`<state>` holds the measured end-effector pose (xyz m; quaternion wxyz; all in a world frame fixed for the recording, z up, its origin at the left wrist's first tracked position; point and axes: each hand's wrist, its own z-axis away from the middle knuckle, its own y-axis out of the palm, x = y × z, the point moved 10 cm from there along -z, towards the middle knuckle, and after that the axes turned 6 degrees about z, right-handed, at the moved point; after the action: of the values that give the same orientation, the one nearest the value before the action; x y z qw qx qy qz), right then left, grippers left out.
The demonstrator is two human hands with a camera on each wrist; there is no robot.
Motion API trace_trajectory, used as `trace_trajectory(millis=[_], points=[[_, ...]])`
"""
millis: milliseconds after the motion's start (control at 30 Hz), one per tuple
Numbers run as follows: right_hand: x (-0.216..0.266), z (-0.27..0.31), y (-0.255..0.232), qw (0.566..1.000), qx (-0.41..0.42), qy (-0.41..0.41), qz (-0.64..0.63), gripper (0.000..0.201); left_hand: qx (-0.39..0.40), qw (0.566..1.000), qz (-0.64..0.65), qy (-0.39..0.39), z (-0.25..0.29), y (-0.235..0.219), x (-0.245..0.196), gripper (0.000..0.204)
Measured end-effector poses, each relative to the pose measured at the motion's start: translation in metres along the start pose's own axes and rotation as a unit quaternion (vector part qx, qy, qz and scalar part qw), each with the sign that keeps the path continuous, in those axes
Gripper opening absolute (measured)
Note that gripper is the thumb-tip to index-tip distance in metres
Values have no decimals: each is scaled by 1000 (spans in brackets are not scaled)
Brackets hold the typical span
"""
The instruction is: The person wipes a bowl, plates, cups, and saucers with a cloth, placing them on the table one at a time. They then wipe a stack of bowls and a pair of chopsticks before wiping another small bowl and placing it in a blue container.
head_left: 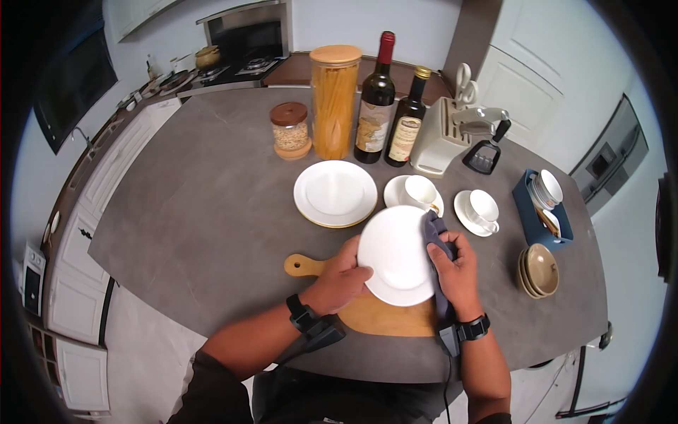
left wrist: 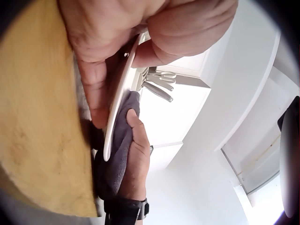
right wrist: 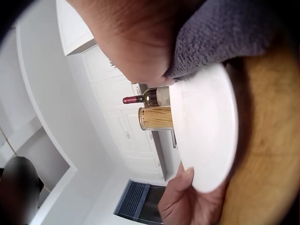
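Observation:
A white plate [head_left: 397, 256] is held up, tilted, above a wooden cutting board [head_left: 387, 316]. My left hand [head_left: 340, 279] grips its left edge, thumb on the upper face and fingers beneath, as the left wrist view shows. At the opposite edge my right hand [head_left: 455, 272] pinches the rim through a dark grey cloth [right wrist: 220, 37], which is folded over it and hangs down toward the wrist. Beyond the held plate lie more white plates [head_left: 335, 192], stacked, and a white cup [head_left: 419, 192] on a saucer.
Behind stand an oat jar [head_left: 290, 131], a tall pasta jar [head_left: 335, 106], two bottles [head_left: 374, 116] and a knife block [head_left: 439, 138]. To the right are another cup [head_left: 482, 207] on its saucer, a blue bin [head_left: 540, 219] with dishes, and stacked tan bowls [head_left: 540, 271].

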<state>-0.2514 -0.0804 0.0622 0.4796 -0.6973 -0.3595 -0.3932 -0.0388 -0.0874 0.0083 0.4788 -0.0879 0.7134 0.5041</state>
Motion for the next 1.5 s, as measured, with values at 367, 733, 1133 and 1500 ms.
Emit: trace_trajectory(millis=[367,733,1133,1500], points=[[-13,11,7,995,47,14,-89,23,-27,999,40,-9,-6,-9,-2,55],[-27,15,25,959,80,117,-246,23,-113,992,-33,34,-7,-19,-10,56],[-20,13,20,976,107,61,-182,24,-77,996,3,-43,-7,-16,-9,59],[-14,28,39,943,62,76,-317,26,-119,991,-1,67,-8,-24,-12,61]])
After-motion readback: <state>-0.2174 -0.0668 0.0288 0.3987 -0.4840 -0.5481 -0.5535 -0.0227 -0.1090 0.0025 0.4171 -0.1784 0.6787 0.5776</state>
